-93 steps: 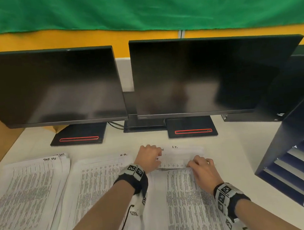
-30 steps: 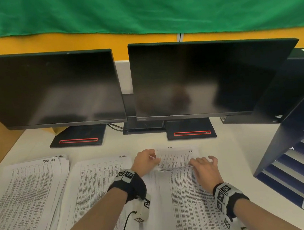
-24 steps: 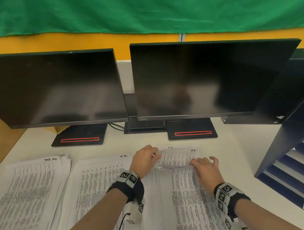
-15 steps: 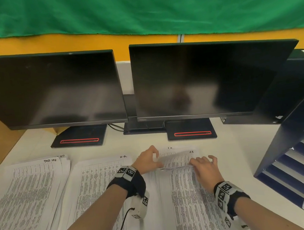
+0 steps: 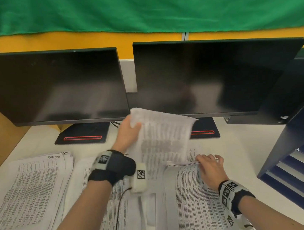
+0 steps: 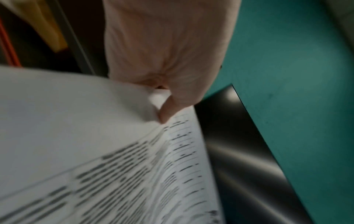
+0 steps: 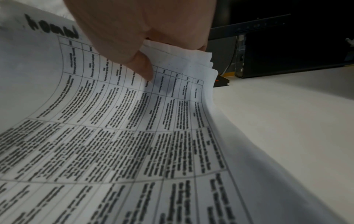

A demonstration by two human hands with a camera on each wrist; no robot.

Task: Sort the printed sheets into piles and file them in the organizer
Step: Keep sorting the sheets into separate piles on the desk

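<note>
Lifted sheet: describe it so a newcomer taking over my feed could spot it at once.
Start at the two dark monitors at the back of the white desk. Just below the gap between them, the left hand pinches the top corner of one printed sheet. It is the only paper raised off the desk, curling up in front of the screens, while the other piles lie flat.

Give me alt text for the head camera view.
The left hand lifts a printed sheet before two dark monitors, while the right hand holds the stack's folded-back top edge.
</note>
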